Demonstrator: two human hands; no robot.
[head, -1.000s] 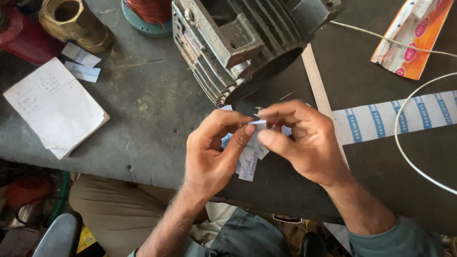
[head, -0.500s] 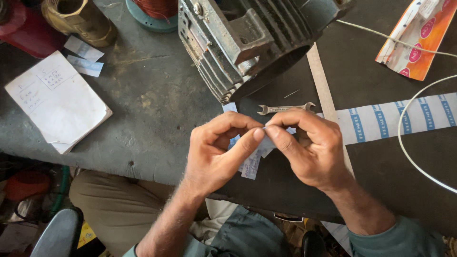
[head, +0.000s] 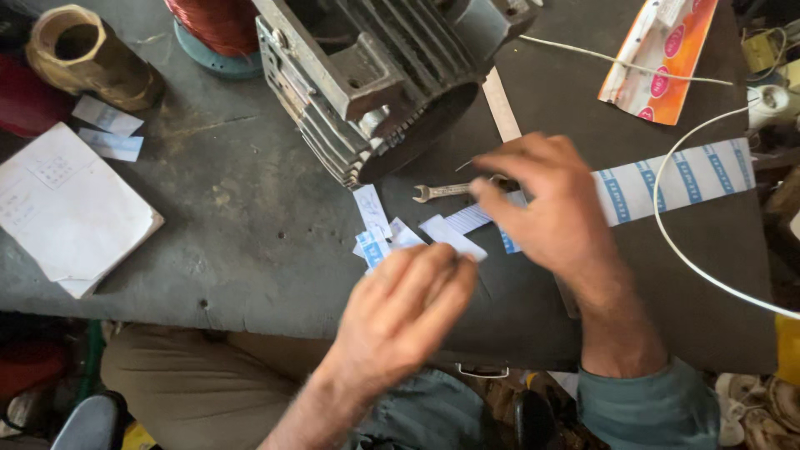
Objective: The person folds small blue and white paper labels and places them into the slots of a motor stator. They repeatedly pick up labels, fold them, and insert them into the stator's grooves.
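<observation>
My left hand hovers blurred over the bench's near edge, fingers stretched out and holding nothing. Just beyond its fingertips lie several small white and blue paper pieces, flat on the grey bench. My right hand is further out, fingers curled loosely over the near end of a long white strip with blue marks. Its fingertips are right beside a small steel spanner. Nothing is gripped in it.
A finned grey motor housing lies behind the hands. A notepad, paper slips, a brass sleeve and a copper wire spool are at left. An orange packet and a white cable are at right.
The hands were pinching a paper piece together. They have parted: the piece lies on the bench, my left hand has pulled back toward me and my right has moved out over the strip and spanner.
</observation>
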